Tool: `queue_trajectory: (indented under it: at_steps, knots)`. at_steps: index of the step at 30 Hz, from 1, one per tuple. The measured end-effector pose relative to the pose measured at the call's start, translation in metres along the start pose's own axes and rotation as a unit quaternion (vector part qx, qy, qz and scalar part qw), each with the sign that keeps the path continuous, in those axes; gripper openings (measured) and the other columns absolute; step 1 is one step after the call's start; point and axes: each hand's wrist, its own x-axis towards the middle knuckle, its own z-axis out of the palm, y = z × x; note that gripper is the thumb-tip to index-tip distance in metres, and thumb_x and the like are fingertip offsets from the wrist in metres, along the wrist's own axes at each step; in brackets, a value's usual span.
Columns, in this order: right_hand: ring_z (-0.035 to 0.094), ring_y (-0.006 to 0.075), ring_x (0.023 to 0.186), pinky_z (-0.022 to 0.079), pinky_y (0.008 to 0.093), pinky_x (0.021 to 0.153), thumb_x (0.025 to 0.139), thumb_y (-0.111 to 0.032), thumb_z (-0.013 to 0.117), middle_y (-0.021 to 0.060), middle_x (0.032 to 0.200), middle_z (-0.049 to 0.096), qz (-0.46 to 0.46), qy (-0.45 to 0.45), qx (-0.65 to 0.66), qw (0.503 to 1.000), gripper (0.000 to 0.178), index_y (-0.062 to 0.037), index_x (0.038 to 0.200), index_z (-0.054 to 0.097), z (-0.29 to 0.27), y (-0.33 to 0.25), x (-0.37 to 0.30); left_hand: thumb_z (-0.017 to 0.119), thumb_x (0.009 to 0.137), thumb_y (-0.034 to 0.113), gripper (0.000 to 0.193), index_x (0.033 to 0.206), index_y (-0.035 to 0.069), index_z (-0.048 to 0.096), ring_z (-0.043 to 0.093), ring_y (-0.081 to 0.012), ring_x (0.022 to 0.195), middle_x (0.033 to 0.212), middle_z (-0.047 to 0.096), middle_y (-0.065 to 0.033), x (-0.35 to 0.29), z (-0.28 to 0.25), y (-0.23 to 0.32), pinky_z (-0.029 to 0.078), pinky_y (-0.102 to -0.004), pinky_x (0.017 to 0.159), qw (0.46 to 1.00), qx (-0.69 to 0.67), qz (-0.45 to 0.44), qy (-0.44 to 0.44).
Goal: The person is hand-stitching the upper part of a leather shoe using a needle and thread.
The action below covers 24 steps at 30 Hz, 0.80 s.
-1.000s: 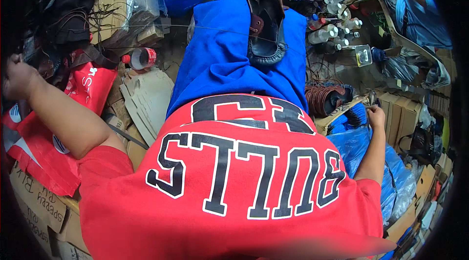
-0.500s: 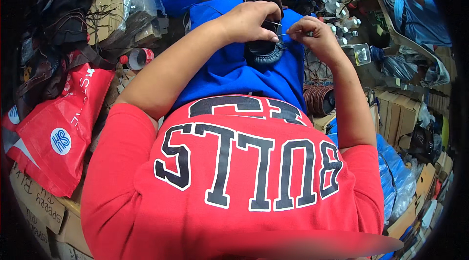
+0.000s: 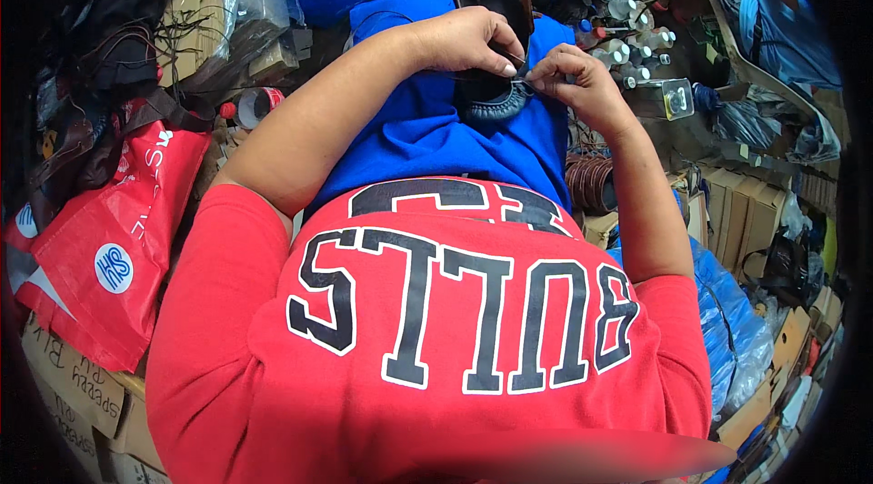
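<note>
A black shoe (image 3: 496, 102) with brown lining lies lengthwise on my lap, its gathered, stitched toe toward me. My left hand (image 3: 473, 40) lies over the shoe's middle, fingertips pinched around a thin needle that barely shows. At the shoe's right edge, my right hand (image 3: 573, 84) is closed, thumb and forefinger pinching another thin needle close to the toe seam. The fingertips of both hands nearly meet above the stitching. Whatever thread runs between them is too fine to follow. Blue cloth (image 3: 400, 138) covers my lap beneath the shoe.
Several plastic bottles (image 3: 637, 38) stand to the right, near a clear jar (image 3: 668, 99). A coil of brown strips (image 3: 591, 182) sits beside my right forearm. On the left are a red bag (image 3: 118, 238) and cardboard boxes (image 3: 82, 384). Another person's blue sleeve (image 3: 787, 34) shows far right.
My right hand has moved left and slightly down to the toe seam. My left fingertips have curled lower, and the gap between the hands has narrowed.
</note>
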Motion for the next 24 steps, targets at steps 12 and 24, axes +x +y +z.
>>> queue_trajectory:
  at_steps: [12,24]
  knots:
    - [0.06,0.0235,0.076,0.048,0.0315,0.068,0.073,0.0,0.067,0.0071,0.081,0.057,-0.084,0.031,-0.17,0.981,0.023,-0.0137,0.092,0.071,0.008,-0.023,-0.017,0.066,0.082,0.015,0.031,0.113,0.012,0.067,0.053,-0.0196,0.081,0.081,0.053,-0.0071,-0.002,-0.005,0.006,0.043,-0.0305,0.075,0.995,0.044,0.021,-0.086]
    - [0.059,0.0304,0.086,0.043,0.0394,0.078,0.075,-0.004,0.056,0.0122,0.088,0.059,-0.11,-0.084,-0.496,0.857,0.019,-0.0096,0.087,0.069,0.018,-0.067,0.002,0.065,0.083,0.015,0.017,0.097,0.008,0.071,0.062,-0.0209,0.091,0.094,0.065,-0.0093,-0.026,-0.03,-0.005,0.048,-0.0296,0.08,0.96,0.134,0.045,0.24]
